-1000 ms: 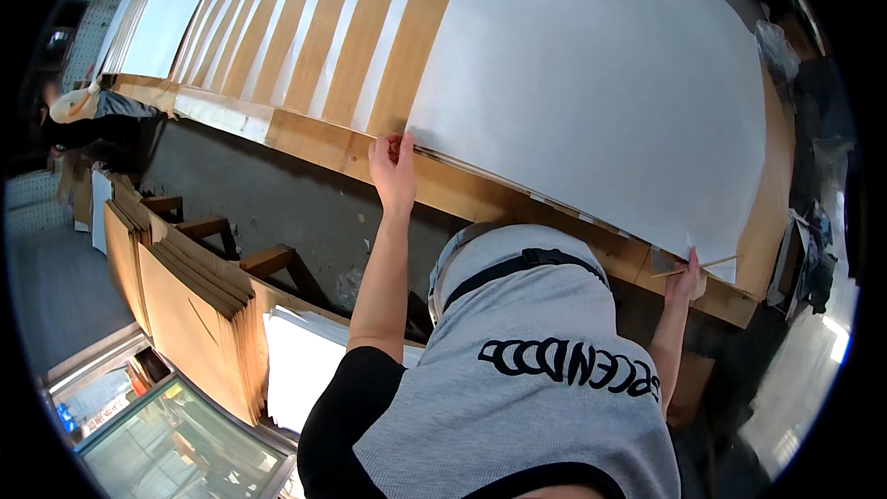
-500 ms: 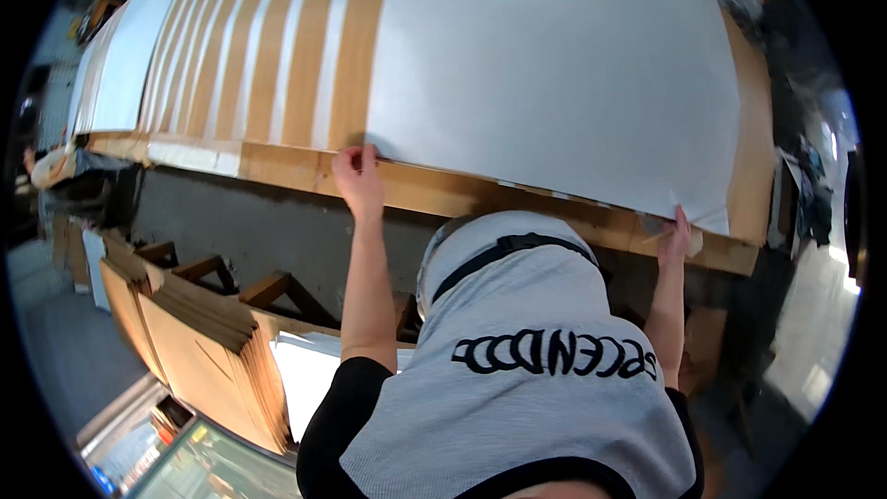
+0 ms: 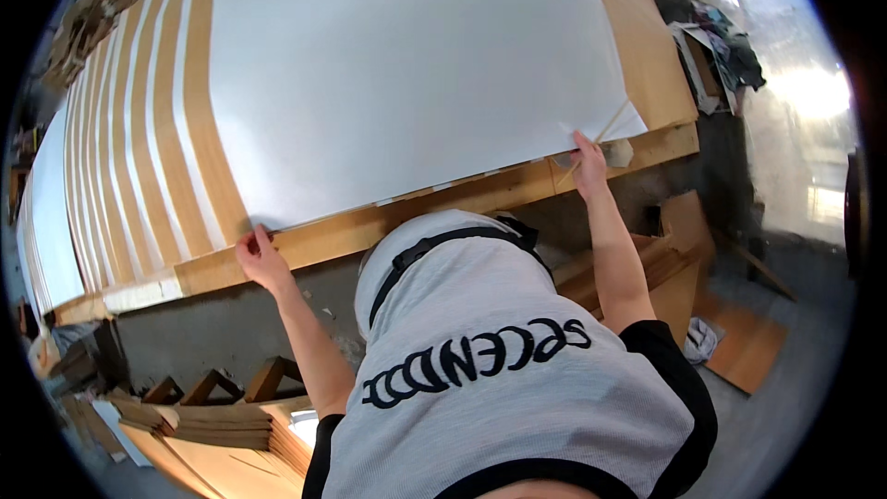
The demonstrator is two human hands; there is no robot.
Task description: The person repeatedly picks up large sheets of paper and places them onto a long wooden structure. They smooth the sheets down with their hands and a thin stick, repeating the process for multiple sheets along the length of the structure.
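The white sheet [image 3: 416,74] lay spread but not yet let go, fingers of the left hand [image 3: 263,261] pinching its seven-o'clock corner, the right hand [image 3: 591,171] gripping a stick [image 3: 616,118] at four.

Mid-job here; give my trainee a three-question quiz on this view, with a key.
1. Which hand holds the thin tan stick?
2. True or false: the left hand is at the near edge of the large white sheet.
3. Fill in: left of that sheet, brown bands alternate with ___ bands.

Key: 1. The right hand. 2. True. 3. White.
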